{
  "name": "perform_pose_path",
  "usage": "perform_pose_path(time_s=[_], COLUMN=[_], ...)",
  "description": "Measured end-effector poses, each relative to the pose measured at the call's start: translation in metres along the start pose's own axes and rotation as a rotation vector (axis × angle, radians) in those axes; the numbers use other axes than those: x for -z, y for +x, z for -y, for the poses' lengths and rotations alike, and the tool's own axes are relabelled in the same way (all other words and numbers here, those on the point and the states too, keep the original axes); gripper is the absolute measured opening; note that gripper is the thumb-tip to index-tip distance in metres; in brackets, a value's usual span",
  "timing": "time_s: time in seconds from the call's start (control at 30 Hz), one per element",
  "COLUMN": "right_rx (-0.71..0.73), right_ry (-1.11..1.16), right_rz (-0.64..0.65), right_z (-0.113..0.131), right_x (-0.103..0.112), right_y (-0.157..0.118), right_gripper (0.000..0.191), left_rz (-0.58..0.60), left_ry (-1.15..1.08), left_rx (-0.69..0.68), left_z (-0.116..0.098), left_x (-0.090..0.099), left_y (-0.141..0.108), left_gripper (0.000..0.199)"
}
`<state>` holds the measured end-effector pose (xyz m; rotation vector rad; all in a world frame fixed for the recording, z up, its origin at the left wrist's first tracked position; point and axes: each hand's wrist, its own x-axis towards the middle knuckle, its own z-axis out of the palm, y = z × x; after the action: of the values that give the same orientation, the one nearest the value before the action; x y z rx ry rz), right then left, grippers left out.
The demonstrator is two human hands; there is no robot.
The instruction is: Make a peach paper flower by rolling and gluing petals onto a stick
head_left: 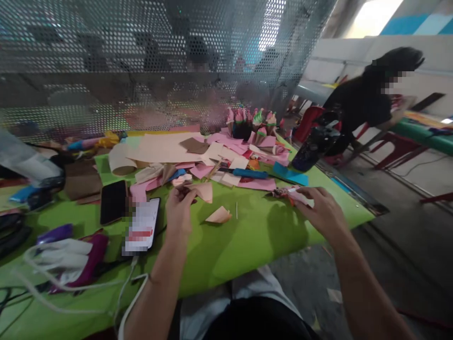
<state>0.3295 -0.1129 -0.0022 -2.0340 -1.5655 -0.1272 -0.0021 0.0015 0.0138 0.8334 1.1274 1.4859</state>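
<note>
Between the fingertips of my left hand (pixel 181 208) is a small peach paper piece (pixel 203 192), held over the green table. My right hand (pixel 323 210), near the table's right part, has its fingers closed round a small white and red item (pixel 295 194) that I cannot make out clearly. A folded peach paper piece (pixel 220 215) lies on the table between my hands, beside a thin white stick (pixel 237 210). A blue-handled tool (pixel 250 174) rests among the paper scraps beyond them.
Pink and peach papers (pixel 163 147) cover the back. Small paper cones (pixel 260 134) stand near a perforated metal screen (pixel 141 56). Two phones (pixel 113 202), cables and a magenta pouch (pixel 95 257) lie left. A dark bottle (pixel 307 151) stands back right; a person (pixel 364 104) sits beyond.
</note>
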Motion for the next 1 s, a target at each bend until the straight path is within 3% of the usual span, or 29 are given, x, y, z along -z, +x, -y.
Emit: perform_pose_path(time_s=[0.1,0.27,0.37,0.47,0.57,0.67,0.8,1.0], right_rx=[-0.148,-0.341,-0.434,-0.478,-0.473,-0.424,-0.277,-0.098], right_ry=[0.007,0.083,0.318,0.664,0.933,1.093,1.096,1.084], right_rz=[0.156,0.298,0.299,0.186,0.117,0.201,0.351,0.448], right_z=[-0.025,-0.033,-0.027,-0.013,0.008,0.033,0.069,0.119], right_x=[-0.001,-0.004,-0.001,0.004,0.007,0.006,-0.002,-0.029], right_y=[-0.001,0.007,0.009,0.01,0.012,0.02,0.039,0.048], right_gripper=[0.038,0.029,0.026,0.034,0.037,0.025,0.028,0.045], left_rz=[0.01,0.02,0.024,0.038,0.058,0.066,0.047,0.054], left_ry=[0.008,0.044,0.056,0.068,0.078,0.077,0.06,0.008], left_rx=[0.013,0.02,0.019,0.024,0.029,0.04,0.076,0.077], left_z=[0.001,0.005,0.008,0.01,0.012,0.013,0.014,0.017], left_x=[-0.001,0.002,0.003,0.003,0.003,0.002,0.0,-0.001], left_y=[-0.001,0.002,0.002,0.001,-0.001,-0.001,-0.001,-0.001], left_gripper=[0.031,0.025,0.023,0.023,0.021,0.019,0.016,0.014])
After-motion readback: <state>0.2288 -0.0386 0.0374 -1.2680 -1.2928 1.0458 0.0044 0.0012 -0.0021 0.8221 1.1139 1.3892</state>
